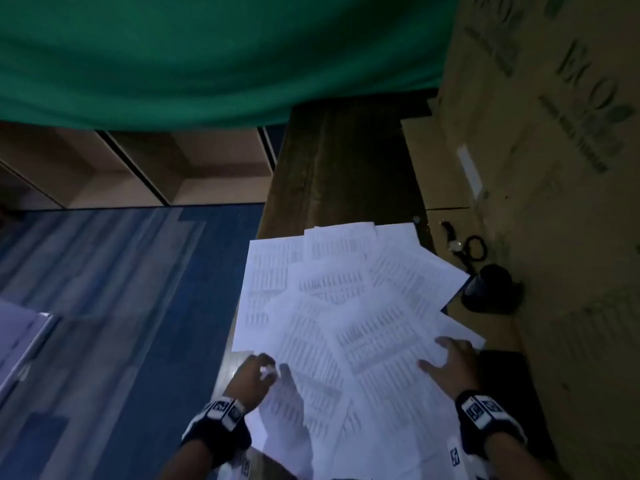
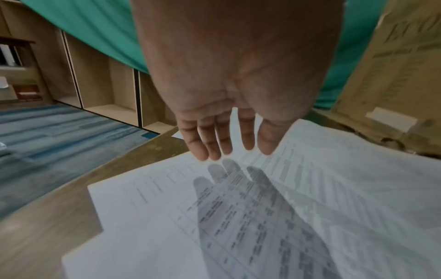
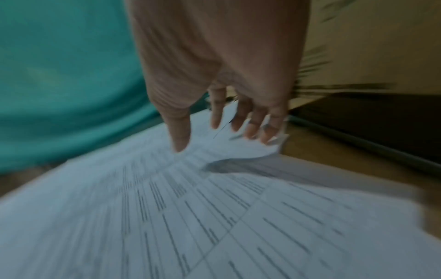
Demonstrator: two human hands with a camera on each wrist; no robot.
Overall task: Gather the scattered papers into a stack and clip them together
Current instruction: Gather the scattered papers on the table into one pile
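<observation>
- Wooden table [image 1: 346,161] is bordered by blue carpet [image 1: 121,271] on the left and cardboard boxes [image 1: 554,168] on the right; a green cloth [image 1: 207,46] hangs behind.
- Papers [image 1: 346,306] are fanned across the near table end, overlapping and unaligned; several overhang the left edge. No stack is formed.
- Clip: a small object [image 1: 417,219] lies beyond the papers' far right corner, too small to be identified.
- Risk: overhanging sheets may be swept onto the carpet if the pile is pushed leftward.
- Risk: sheets may be creased if the hands are drawn together too quickly.
- Left hand [image 1: 254,375]: fingers straight, slightly spread, held just above the sheets; nothing gripped.
- Right hand [image 1: 450,365]: fingers spread, tips pressed on the right-hand sheets, one sheet edge lifted at the fingertips [image 3: 267,137].
</observation>
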